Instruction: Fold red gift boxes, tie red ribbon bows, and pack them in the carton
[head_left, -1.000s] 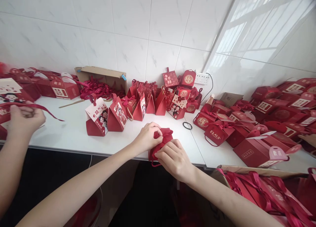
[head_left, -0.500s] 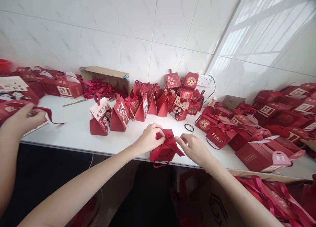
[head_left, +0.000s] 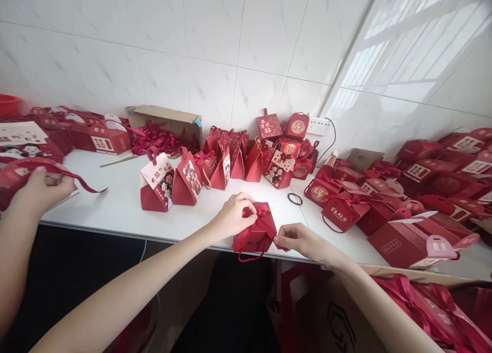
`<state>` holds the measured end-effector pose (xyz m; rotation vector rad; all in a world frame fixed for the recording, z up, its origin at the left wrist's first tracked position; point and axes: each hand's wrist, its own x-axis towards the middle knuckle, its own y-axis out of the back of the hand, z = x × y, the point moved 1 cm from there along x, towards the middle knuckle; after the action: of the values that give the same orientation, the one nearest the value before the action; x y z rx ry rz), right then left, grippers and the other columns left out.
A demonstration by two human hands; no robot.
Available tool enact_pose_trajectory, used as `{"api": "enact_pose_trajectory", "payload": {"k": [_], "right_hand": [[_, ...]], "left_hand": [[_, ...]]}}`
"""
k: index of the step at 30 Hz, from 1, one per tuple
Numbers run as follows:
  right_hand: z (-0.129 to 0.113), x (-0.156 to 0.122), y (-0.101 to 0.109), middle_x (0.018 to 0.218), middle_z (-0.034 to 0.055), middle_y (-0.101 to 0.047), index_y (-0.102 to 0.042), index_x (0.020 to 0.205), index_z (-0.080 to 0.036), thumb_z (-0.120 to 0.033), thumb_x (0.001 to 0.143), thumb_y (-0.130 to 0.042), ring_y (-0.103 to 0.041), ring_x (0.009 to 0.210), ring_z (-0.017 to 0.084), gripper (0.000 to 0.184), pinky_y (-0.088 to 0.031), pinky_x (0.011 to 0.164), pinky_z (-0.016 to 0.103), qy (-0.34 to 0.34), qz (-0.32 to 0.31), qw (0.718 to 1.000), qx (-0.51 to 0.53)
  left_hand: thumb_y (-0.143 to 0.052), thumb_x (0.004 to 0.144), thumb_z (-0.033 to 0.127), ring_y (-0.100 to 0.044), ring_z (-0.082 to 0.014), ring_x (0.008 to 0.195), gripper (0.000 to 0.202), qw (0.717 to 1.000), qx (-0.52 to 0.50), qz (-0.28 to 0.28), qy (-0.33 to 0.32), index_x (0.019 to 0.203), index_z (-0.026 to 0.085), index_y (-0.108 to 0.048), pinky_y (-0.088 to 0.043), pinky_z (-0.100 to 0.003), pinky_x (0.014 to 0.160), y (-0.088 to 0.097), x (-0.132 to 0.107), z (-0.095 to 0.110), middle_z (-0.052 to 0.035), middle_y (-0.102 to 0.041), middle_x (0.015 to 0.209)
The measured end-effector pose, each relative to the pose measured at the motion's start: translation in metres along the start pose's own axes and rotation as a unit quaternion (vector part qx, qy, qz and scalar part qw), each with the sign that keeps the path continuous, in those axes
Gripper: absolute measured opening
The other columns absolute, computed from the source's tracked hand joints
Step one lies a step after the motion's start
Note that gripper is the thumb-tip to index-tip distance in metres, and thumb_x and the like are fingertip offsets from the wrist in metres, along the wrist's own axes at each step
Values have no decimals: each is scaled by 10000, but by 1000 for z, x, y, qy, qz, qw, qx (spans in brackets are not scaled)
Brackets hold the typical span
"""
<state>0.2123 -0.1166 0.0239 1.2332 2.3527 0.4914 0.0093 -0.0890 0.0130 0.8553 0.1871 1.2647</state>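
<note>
A small red gift box (head_left: 251, 237) with a rope handle sits at the front edge of the white table, a red ribbon (head_left: 265, 220) tied in a bow on its top. My left hand (head_left: 234, 213) pinches the bow's loop at the box's upper left. At the lower right of the box, my right hand (head_left: 298, 237) has thumb and forefinger closed on the ribbon's tail. The fingers of both hands partly cover the ribbon.
Red peaked boxes (head_left: 157, 186) stand behind on the white table (head_left: 115, 199). A black ring (head_left: 294, 199) lies right of centre. More boxes (head_left: 342, 212) crowd the right. A cardboard carton (head_left: 165, 113) of ribbons stands at back. Another person's hand (head_left: 42, 189) holds a ribbon at left.
My right hand has moved down slightly and its fingers have closed on the ribbon's tail. My left hand stays at the bow. The other person's hand has shifted slightly right.
</note>
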Motion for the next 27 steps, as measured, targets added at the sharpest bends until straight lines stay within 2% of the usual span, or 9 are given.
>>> {"api": "enact_pose_trajectory", "payload": {"k": [3,5,7,10,14,18,22,24,27], "right_hand": [[-2,-1,6,559,-36,-475,-530,606,-167,-600,720,-549,-354,507,81,448,-276,485,226,-6,-51,998,-28],[-3,2,12,570,-27,-488,-517,619,-171,-654,680,-554,-404,533,94,489,-319,518,235,1,-49,998,-27],[-3,10,19,586,-12,-498,-517,653,-170,-717,653,-520,-451,567,114,547,-351,553,252,9,21,999,-23],[-3,32,27,586,0,-491,-530,661,-163,-733,706,-421,-466,559,121,582,-362,556,266,-13,147,988,-46],[-5,66,30,529,-9,-485,-459,565,-175,-600,747,-521,-430,502,102,466,-331,505,251,-34,197,979,-48],[-3,98,39,578,-7,-528,-444,637,-180,-468,739,-611,-505,535,113,348,-393,500,232,-28,201,979,16],[0,131,46,641,12,-550,-468,700,-171,-477,810,-505,-535,556,111,328,-454,522,236,-8,192,979,70],[1,147,45,624,7,-529,-458,694,-172,-497,813,-482,-514,546,106,346,-446,512,230,7,218,972,89],[4,170,41,632,-15,-498,-443,687,-183,-516,753,-550,-470,557,96,356,-398,500,207,41,281,953,102]], "left_hand": [[-541,754,272,-517,-249,1052,116,1000,-2,4,-1,719,208,-632,-413,-434,938,1,0,-1,-48,-564,1073],[-544,750,265,-519,-247,1049,109,1000,-3,6,-4,719,208,-632,-411,-432,941,1,-1,-1,-47,-566,1065],[-548,749,266,-522,-243,1046,105,1000,-6,4,-7,724,210,-633,-416,-425,936,1,-1,-1,-45,-569,1060],[-551,756,270,-530,-235,1033,107,1000,-9,8,-10,733,212,-637,-418,-420,936,-3,6,-2,-44,-573,1055],[-577,733,230,-543,-228,1012,73,999,-8,12,-32,715,198,-639,-413,-400,946,-9,36,-11,-52,-586,1014],[-613,698,228,-572,-213,969,54,999,-23,13,-35,684,191,-650,-409,-382,957,-5,77,-33,-50,-589,982],[-644,662,236,-580,-220,965,56,998,-42,33,-26,654,181,-651,-403,-392,963,7,106,-56,-58,-594,962],[-650,651,235,-582,-216,956,57,997,-52,44,-27,651,178,-648,-408,-385,957,12,115,-65,-56,-603,934],[-669,637,262,-583,-210,946,127,994,-71,82,-23,724,174,-641,-430,-371,928,15,123,-80,-54,-603,944]]}}
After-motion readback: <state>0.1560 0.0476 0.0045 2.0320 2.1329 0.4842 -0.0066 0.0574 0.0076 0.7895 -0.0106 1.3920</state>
